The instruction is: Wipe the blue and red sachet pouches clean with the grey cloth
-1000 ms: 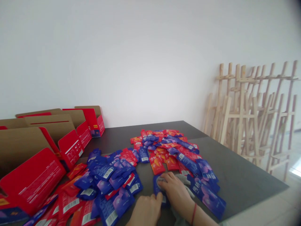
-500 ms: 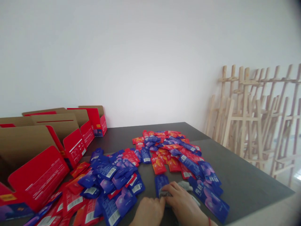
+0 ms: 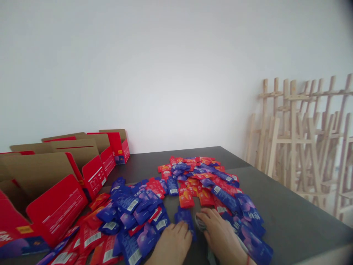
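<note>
The left hand (image 3: 175,243) lies flat, fingers slightly spread, fingertips against a blue sachet (image 3: 184,221) near the bench's (image 3: 278,209) front edge. The right hand (image 3: 222,232) rests palm down, fingers together, on a grey cloth (image 3: 201,223) just beside that sachet, with no pinch showing. More sachets (image 3: 186,197) in red and blue lie heaped around and ahead. Open red cartons (image 3: 56,209) line the left edge, one with a yellow label (image 3: 24,229); wooden easels (image 3: 295,140) lean beyond the right edge. Barcodes (image 3: 132,205) show on the sachets, but the small print is too blurred to read.
</note>
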Demonstrator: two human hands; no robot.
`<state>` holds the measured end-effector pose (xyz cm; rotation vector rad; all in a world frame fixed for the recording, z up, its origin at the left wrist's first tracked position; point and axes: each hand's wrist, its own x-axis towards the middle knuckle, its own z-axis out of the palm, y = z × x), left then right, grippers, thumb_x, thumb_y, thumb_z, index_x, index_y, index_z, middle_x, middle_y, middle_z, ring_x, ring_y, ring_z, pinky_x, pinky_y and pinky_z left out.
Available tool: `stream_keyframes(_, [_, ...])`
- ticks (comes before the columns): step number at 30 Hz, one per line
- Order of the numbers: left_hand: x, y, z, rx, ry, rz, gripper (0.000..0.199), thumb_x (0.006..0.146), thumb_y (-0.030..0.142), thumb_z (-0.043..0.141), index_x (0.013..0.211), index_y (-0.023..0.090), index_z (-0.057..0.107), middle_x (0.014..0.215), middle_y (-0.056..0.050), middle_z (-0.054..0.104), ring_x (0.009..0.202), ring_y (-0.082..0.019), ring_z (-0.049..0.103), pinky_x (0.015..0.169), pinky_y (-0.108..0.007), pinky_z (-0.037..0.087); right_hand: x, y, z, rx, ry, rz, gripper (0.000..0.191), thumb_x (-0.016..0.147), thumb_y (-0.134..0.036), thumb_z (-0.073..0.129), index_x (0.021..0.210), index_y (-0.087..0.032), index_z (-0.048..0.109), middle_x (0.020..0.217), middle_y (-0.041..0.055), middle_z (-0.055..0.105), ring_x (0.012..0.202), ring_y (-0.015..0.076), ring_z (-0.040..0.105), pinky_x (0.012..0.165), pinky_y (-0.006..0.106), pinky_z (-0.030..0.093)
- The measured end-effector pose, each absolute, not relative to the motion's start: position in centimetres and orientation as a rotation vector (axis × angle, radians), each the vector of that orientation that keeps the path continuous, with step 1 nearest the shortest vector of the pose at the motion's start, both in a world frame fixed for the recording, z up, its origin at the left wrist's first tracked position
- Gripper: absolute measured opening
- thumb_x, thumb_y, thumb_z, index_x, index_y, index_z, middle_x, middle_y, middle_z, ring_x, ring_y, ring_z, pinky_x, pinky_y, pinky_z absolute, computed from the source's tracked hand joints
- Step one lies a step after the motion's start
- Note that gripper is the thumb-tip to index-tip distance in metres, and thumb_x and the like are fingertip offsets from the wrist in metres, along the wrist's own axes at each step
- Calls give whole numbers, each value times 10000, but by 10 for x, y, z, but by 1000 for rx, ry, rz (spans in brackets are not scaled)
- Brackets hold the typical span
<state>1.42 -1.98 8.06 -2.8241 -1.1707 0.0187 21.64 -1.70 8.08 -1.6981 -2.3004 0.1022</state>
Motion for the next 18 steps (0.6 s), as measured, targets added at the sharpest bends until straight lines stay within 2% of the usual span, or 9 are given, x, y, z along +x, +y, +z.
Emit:
stream_keyframes(2, [7,-18,86,-2780,-1228,12,300,1012,191,494,1272,133,630,1395,-166,590,1288,-279,552,1090,-449,406,236,-28,78,-1813,-2318,-10,641,772,-10,492,1369,-199,628,1430,100,607,1292,271,566,1073,372,471])
stream_keyframes(5, [3,-12,94,-2708,-1302,41,323,951,150,534,1253,111,641,1358,-192,606,1260,-303,568,1111,-487,367,264,-36,72,-2005,-2382,-164,562,822,-16,494,1344,-154,651,1409,147,620,1296,311,576,1087,414,471])
stream_keyframes(10, [10,-2,97,-2666,-1364,234,282,858,116,589,1122,96,688,1124,-175,695,1090,-310,643,1079,-510,378,272,-35,66,-2140,-2400,-180,452,868,39,418,1158,-83,742,1205,229,717,1112,318,691,936,410,555])
stream_keyframes(13, [11,0,98,-2682,-1431,216,253,837,168,621,1066,104,706,1128,-170,690,1095,-320,634,1051,-495,404,258,-33,67,-2101,-2390,-100,459,843,81,396,1038,-96,772,1082,216,753,1007,301,720,835,379,565])
stream_keyframes(18, [10,5,104,-2690,-1542,63,194,904,271,587,973,134,705,1056,-137,708,1034,-313,657,986,-478,455,248,-30,62,-2028,-2324,-108,353,830,44,478,935,-137,762,945,174,763,913,258,718,734,296,523])
